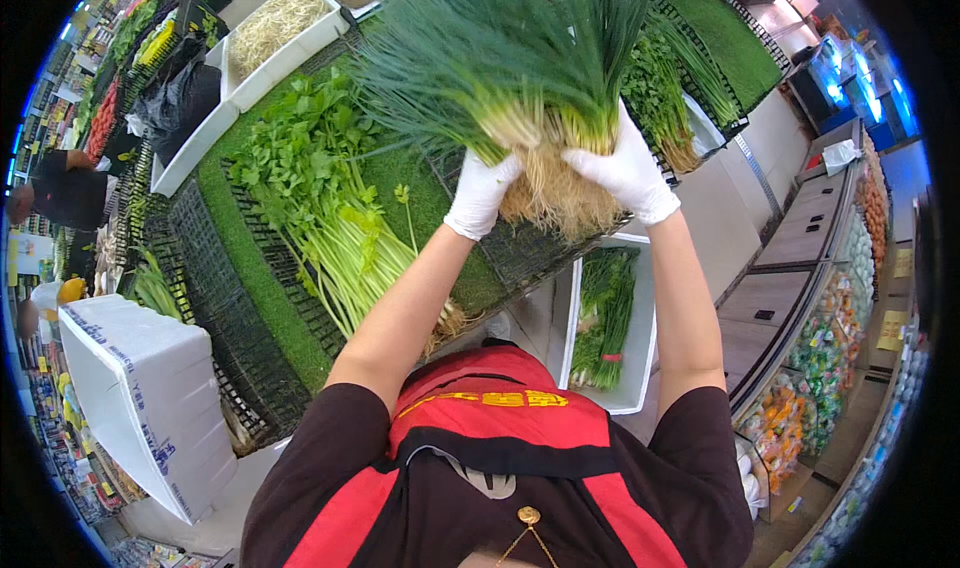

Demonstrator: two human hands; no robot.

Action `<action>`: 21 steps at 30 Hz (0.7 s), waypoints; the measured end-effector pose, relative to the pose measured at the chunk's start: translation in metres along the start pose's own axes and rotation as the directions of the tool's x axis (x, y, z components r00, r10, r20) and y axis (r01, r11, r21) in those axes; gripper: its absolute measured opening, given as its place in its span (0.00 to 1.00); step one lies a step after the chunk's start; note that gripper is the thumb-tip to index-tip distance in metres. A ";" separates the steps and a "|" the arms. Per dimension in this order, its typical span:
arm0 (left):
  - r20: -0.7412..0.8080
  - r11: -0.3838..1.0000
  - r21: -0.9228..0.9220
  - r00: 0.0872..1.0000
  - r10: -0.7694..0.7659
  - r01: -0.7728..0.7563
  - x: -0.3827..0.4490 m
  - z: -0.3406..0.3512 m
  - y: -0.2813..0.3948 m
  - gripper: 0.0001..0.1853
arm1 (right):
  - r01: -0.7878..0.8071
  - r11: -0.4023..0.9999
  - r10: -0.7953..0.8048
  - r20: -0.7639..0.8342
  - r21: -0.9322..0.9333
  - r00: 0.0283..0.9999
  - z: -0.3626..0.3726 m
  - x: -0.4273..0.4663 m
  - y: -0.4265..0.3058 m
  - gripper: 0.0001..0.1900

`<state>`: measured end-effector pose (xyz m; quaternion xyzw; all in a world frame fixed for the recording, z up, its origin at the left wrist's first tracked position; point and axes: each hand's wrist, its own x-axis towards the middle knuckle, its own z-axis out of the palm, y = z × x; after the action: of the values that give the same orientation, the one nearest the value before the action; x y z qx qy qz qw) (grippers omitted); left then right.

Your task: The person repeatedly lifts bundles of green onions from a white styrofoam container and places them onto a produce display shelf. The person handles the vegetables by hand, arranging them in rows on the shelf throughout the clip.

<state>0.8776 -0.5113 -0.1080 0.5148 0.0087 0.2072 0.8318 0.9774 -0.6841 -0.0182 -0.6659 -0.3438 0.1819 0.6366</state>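
Observation:
Both my hands wear white gloves and grip a large bundle of scallions (517,65) from its two sides. The green tops fan away from me, and the tangled pale roots (562,193) hang toward me. My left hand (484,193) holds the white stems at the left. At the right, my right hand (626,167) has its thumb over the stems near the roots. Beneath the roots is a black plastic crate (525,257). A pile of leafy celery (352,215) lies left of my left hand on green artificial turf (262,313).
A white foam box (645,328) with bunched greens stands below the display's edge. Bean sprouts fill a white tray (300,62) at the upper left; an upended foam box (157,410) is lower left. Cilantro (652,88) lies beyond my right hand. Cabinets (772,290) line the right; people stand far left.

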 end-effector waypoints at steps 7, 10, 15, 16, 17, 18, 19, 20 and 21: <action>-0.295 0.753 -0.540 0.754 -0.588 0.376 -0.073 -0.037 -0.157 0.22 | -0.068 0.796 0.130 0.059 -0.602 0.990 0.000 -0.034 0.138 0.50; -0.327 0.633 -0.577 0.564 -0.758 0.517 -0.086 -0.047 -0.165 0.22 | -0.285 0.722 0.374 0.008 -0.630 0.928 0.030 -0.051 0.184 0.51; -0.394 0.806 -0.274 0.703 -0.592 0.525 -0.077 -0.035 -0.150 0.24 | -0.279 0.802 0.310 -0.031 -0.528 0.950 0.033 -0.060 0.195 0.54; -0.392 0.838 -0.268 0.741 -0.545 0.475 -0.078 -0.034 -0.150 0.25 | -0.308 0.760 0.342 -0.051 -0.573 0.938 0.035 -0.061 0.193 0.56; -0.421 0.848 -0.262 0.736 -0.530 0.460 -0.081 -0.034 -0.149 0.25 | -0.317 0.727 0.338 -0.085 -0.609 0.937 0.037 -0.064 0.190 0.56; -0.449 0.858 -0.253 0.731 -0.513 0.447 -0.084 -0.033 -0.148 0.25 | -0.325 0.694 0.329 -0.119 -0.642 0.937 0.042 -0.065 0.181 0.56; -0.457 0.859 -0.222 0.729 -0.510 0.462 -0.086 -0.038 -0.151 0.25 | -0.334 0.661 0.319 -0.151 -0.673 0.936 0.048 -0.067 0.176 0.56; -0.466 0.858 -0.190 0.726 -0.506 0.476 -0.086 -0.043 -0.151 0.25 | -0.258 0.572 0.193 -0.178 -0.779 0.965 0.054 -0.069 0.180 0.52; -0.475 0.858 -0.159 0.724 -0.501 0.489 -0.089 -0.049 -0.151 0.24 | -0.242 0.609 0.151 -0.189 -0.755 0.970 0.056 -0.069 0.182 0.49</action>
<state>0.8361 -0.5591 -0.2789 0.4123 0.3586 0.1043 0.8309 0.9320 -0.6825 -0.2162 -0.9164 -0.2787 0.0502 0.2830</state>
